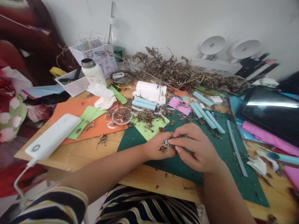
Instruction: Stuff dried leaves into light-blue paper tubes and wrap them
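My left hand [157, 145] is wrapped round a light blue paper tube [166, 141], of which only the end shows above the fist. Crumbled dried leaves [163, 148] stick out around that end. Thumb and fingers of my right hand [198, 146] are pinched together at the tube's mouth, on bits of dried leaf. Both hands are above a dark green mat [187, 168]. Just beyond them, more dried leaves lie on a light green paper sheet [149, 129]. Several rolled blue paper tubes [202, 114] rest at the mat's far side.
A bundle of dried leafy stems [173, 70] lies along the wall, before a white router [215, 65]. To the left are a white power bank [52, 137], orange paper [70, 109], a tape ring [121, 116] and an uncapped bottle [93, 73]. A black tablet [275, 112] is at right.
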A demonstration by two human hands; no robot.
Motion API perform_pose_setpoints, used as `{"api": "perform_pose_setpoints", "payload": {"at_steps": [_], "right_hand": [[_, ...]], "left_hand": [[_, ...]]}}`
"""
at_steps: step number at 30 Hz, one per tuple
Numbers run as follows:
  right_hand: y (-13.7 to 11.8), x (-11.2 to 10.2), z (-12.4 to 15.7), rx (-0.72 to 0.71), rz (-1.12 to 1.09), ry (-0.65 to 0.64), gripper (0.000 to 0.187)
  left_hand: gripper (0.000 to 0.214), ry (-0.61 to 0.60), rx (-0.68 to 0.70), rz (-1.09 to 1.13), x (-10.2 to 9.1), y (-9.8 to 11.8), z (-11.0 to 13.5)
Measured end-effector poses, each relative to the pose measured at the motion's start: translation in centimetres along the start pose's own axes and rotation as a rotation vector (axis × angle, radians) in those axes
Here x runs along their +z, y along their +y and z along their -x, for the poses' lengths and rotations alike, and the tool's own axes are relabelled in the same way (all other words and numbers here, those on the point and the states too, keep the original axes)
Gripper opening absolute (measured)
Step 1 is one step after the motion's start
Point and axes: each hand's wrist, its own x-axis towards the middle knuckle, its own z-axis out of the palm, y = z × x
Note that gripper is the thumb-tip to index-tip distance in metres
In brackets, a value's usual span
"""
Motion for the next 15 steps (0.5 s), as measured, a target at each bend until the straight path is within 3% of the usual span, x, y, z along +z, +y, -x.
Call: {"api": "perform_pose_setpoints", "payload": {"at_steps": [5, 11, 15], "right_hand": [[-0.03, -0.02, 0.0, 0.084, -0.118, -0.024, 0.025], [0.07, 0.1, 0.52, 0.335, -0.177, -0.111, 0.035], [0.15, 0.06, 0.4, 0.306, -0.147, -0.112, 0.024]], "left_hand": [[0.012, -0.071, -0.038, -0.025, -0.02, 0.52, -0.04], [0.011, -0.046, 0.005, -0.096, -0.01, 0.43, -0.12], [0.012, -0.068, -0.052, -0.123, -0.09, 0.58, -0.13]]}}
